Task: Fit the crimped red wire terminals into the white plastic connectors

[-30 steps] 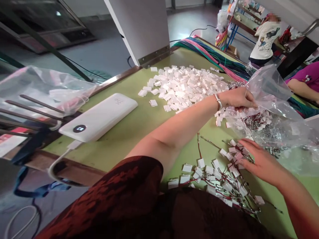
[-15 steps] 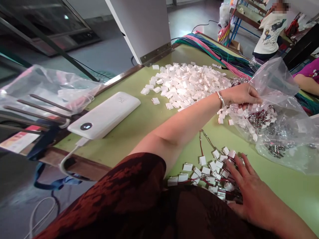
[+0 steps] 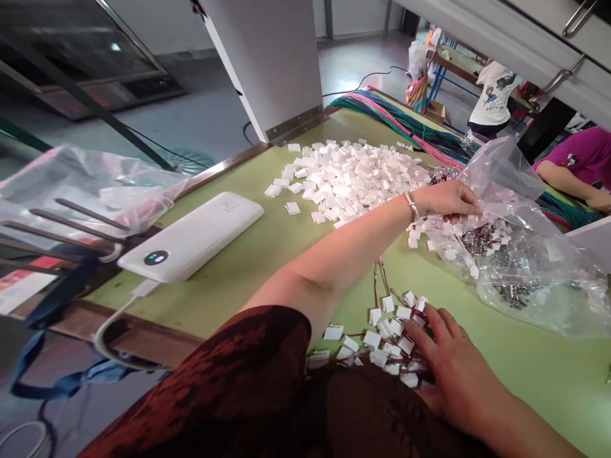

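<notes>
My left hand reaches across the table and pinches the edge of a clear plastic bag. Inside the bag lie small white connectors with dark red wires and metal terminals. Near the table's front edge, my right hand rests against a loose heap of wired white connectors, its fingers spread and touching the right side of the heap. Part of the heap is hidden under that hand and behind my body. Beyond my left forearm is a large pile of white plastic housings.
A white power bank with a plugged-in cable lies on the left of the green table. Bundled green and pink wires run along the back edge. A person in purple sits at the right; another person is farther off.
My right hand has moved left against the wired connectors, and the heap looks more bunched. My left hand keeps its pinch on the bag. The camera view has shifted slightly.
</notes>
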Tool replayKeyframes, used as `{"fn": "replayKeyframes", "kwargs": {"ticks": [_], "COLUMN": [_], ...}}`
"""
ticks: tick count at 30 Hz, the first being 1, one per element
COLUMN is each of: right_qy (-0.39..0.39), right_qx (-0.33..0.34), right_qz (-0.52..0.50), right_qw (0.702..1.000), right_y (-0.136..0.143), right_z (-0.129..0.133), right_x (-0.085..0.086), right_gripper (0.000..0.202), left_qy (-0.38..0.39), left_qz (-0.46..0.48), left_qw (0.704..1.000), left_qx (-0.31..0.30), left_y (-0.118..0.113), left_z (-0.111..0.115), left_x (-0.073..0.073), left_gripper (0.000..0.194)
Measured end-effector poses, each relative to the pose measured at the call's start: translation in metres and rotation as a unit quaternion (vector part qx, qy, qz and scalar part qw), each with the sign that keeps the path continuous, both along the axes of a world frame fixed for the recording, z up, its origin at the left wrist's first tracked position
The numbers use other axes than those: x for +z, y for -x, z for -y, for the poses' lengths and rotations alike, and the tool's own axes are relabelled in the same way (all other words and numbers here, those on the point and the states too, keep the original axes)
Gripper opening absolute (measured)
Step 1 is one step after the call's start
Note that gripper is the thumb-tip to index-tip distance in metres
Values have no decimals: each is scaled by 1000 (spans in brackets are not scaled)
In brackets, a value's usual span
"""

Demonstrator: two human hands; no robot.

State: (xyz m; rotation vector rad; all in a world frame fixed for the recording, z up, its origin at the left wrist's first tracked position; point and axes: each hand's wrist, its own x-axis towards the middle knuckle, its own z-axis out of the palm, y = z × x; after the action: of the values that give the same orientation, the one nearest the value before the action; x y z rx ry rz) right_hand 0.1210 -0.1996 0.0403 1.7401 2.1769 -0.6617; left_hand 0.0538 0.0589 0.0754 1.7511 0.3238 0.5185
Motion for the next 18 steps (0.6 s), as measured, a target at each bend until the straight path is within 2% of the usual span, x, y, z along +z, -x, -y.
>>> {"fn": "replayKeyframes", "kwargs": {"ticks": [3, 6, 9, 11, 13, 15, 18], "right_qy": [-34, -38, -27, -32, -49, -48, -37], "right_qx": [-27, -41, -25, -41, -90, -170, -333], "right_qz": [-32, -62, -144, -209, -272, -337, -413], "right_qw": [999, 996, 989, 977, 957, 925, 847], "right_y": [-2, -5, -13, -23, -37, -56, -84], "right_z": [3, 6, 5, 0, -5, -10, -13], "right_x": [-5, -11, -15, -17, -18, -17, -9], "right_gripper": [79, 81, 76, 66, 54, 44, 47], "left_qy": [0, -12, -17, -17, -16, -10, 7], "left_qz": [-1, 1, -3, -6, -4, -2, -2], "left_qw": [1000, 1000, 1000, 1000, 1000, 1000, 1000], "left_qx": [-1, 1, 4, 2, -1, -4, -27], "left_y": [1, 2, 3, 3, 3, 3, 4], "left_z": [1, 1, 1, 1, 0, 0, -2], "left_x": [1, 3, 4, 4, 4, 4, 3], "left_gripper": [16, 18, 20, 19, 18, 16, 14]}}
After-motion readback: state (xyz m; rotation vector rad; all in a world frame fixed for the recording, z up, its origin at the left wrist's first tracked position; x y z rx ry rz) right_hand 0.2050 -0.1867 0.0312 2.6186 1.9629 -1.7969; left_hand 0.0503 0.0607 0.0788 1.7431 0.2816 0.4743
